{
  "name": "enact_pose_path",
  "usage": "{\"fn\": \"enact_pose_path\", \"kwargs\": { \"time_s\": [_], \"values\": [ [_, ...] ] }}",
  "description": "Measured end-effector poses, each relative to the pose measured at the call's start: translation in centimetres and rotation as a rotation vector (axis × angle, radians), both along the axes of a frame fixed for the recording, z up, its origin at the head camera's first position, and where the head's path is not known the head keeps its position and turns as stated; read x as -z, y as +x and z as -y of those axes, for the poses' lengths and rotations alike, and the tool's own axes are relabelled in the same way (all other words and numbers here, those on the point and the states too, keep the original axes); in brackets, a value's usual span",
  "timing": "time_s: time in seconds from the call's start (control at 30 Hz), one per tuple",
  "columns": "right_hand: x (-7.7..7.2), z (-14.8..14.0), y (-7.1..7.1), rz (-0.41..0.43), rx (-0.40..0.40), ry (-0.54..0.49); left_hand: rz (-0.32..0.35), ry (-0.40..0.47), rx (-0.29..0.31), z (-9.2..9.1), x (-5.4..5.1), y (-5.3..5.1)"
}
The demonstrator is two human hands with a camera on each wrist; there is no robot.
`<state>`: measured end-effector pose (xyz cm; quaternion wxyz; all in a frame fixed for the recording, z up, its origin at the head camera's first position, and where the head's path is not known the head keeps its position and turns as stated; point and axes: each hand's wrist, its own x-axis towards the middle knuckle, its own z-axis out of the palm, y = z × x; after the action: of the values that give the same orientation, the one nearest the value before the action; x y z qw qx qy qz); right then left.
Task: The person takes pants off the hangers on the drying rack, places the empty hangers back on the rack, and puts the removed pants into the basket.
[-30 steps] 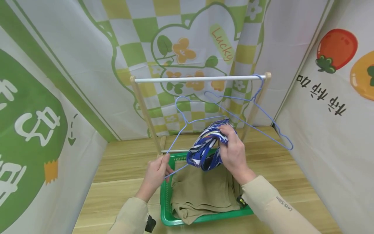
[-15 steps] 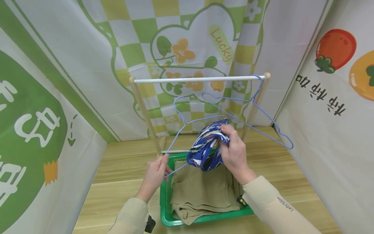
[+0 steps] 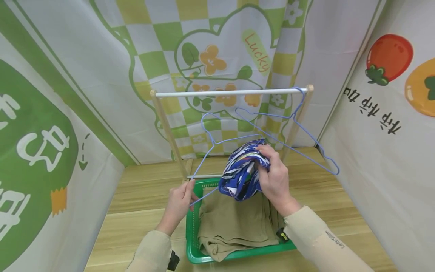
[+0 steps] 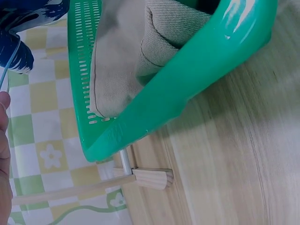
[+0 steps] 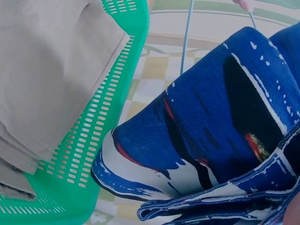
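In the head view my left hand (image 3: 178,206) pinches the left end of a blue wire hanger (image 3: 203,160) held over the basket. A blue, white and black patterned garment (image 3: 241,172) is draped over the hanger's right part and hides it. My right hand (image 3: 276,181) grips the garment's right side, fingers curled over its upper edge. The right wrist view shows the bunched cloth (image 5: 197,131) close up, with folded edges at the bottom. Below both hands stands a green basket (image 3: 191,241) with folded khaki cloth (image 3: 238,223) inside.
A rack with a white rail (image 3: 217,93) and wooden posts stands behind the basket. Another blue hanger (image 3: 314,141) hangs at the rail's right end. Printed curtains (image 3: 149,34) enclose the wooden tabletop (image 3: 139,189) at the back and sides.
My right hand has shifted slightly right and down, and the garment's opening looks narrower and more bunched. The held hanger has drifted slightly left.
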<state>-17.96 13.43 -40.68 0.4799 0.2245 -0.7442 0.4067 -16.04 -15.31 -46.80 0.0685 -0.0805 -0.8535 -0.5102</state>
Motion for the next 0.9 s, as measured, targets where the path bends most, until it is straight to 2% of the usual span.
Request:
{"fn": "enact_pose_path", "kwargs": {
  "time_s": [0.2,0.5,0.73,0.9],
  "values": [
    [-0.3,-0.1,0.2,-0.008,-0.024,-0.013,0.001,-0.005,-0.013,0.1,0.1,-0.1],
    [-0.5,-0.6,0.7,0.043,-0.015,-0.045,-0.016,-0.032,-0.042,0.5,0.0,-0.2],
    [-0.7,-0.7,1.0,0.026,-0.045,-0.052,-0.042,-0.056,-0.055,0.8,-0.1,-0.4],
    [-1.1,-0.7,1.1,0.004,-0.073,-0.073,-0.042,-0.085,-0.088,1.2,-0.1,-0.7]
  ]
}}
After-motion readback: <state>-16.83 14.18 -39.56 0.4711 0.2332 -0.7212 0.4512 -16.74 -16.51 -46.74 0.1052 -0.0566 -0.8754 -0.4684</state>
